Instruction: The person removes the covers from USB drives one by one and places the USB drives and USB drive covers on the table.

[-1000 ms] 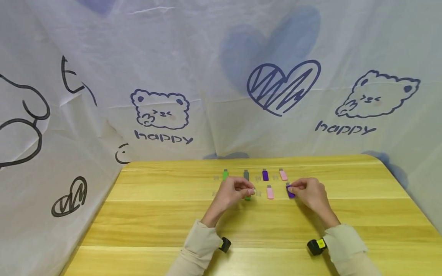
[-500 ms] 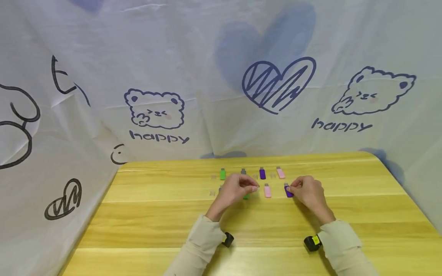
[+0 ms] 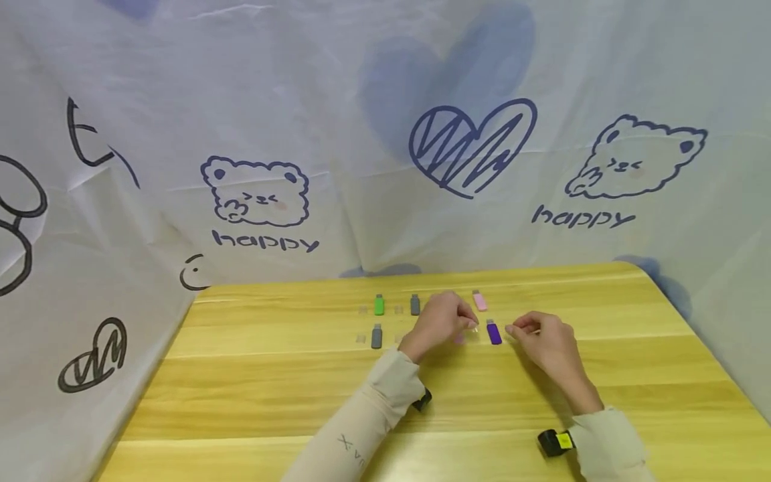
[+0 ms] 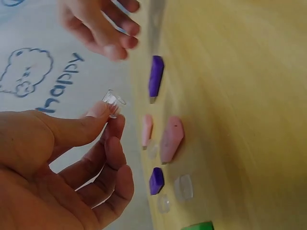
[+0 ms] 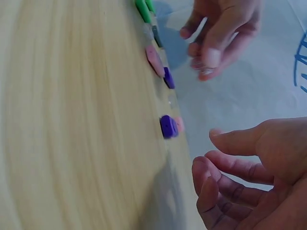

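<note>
My left hand [image 3: 442,320] pinches a small clear plastic cap [image 4: 113,101] between thumb and forefinger, above the table. Just right of that cap, a purple USB stick [image 3: 494,333] lies on the table with its metal plug pointing away from me. My right hand [image 3: 548,345] hovers on the stick's other side, apart from it. In the right wrist view its thumb and fingers are spread with nothing between them. A pink USB stick [image 4: 172,139] lies by my left hand, mostly hidden by it in the head view.
More USB sticks lie in two rows: green [image 3: 379,305], grey [image 3: 415,304], another grey [image 3: 376,337], pink [image 3: 479,301], and purple [image 4: 156,181]. Clear caps [image 3: 363,310] lie beside several of them. A printed cloth [image 3: 271,100] hangs behind the wooden table [image 3: 271,402].
My right hand has let go of the purple USB stick, which stays on the table. My left hand has moved right with the clear cap, closer to that stick. The head view has shifted slightly.
</note>
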The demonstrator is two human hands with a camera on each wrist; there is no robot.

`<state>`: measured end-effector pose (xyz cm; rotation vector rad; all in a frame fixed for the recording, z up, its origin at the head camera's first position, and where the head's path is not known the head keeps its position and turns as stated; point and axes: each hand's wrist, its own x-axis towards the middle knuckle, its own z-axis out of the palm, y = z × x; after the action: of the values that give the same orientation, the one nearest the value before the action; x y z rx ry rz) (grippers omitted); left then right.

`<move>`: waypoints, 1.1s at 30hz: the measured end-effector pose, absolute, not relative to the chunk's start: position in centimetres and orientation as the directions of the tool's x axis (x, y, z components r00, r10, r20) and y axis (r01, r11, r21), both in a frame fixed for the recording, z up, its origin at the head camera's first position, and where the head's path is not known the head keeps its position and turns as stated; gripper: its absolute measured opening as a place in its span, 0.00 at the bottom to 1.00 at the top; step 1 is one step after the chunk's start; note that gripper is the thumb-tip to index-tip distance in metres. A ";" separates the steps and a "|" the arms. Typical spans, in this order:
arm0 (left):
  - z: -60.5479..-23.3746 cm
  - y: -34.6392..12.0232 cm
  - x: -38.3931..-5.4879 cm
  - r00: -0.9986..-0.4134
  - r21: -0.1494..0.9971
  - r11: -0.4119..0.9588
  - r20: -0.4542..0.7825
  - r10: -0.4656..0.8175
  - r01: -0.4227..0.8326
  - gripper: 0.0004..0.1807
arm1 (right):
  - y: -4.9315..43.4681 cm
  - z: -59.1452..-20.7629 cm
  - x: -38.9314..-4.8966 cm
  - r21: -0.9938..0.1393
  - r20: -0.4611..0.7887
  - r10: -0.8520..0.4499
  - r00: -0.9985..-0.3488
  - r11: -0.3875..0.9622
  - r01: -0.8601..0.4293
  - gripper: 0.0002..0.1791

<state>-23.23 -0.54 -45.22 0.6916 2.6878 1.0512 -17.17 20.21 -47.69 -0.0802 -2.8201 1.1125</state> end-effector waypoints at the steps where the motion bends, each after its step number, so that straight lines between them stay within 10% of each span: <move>1: -45.3 -0.3 -23.4 -0.875 0.661 0.658 -0.005 0.485 0.361 0.05 | 20.3 -47.7 -17.0 -0.685 0.087 0.095 -0.992 0.728 0.010 0.12; 20: -47.5 0.1 -23.0 -0.874 0.346 0.818 0.012 0.486 0.460 0.14 | 21.4 -48.8 -15.7 -0.684 0.111 0.071 -0.991 0.729 -0.024 0.10; 33: -47.3 -2.4 -22.2 -0.891 0.505 0.734 0.240 0.386 0.454 0.11 | 21.0 -49.3 -16.3 -0.599 0.319 -0.065 -0.946 0.759 -0.254 0.11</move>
<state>-22.24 -2.45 -47.30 0.7378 3.0354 0.9351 -16.31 21.03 -49.28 0.2480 -2.6781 0.9704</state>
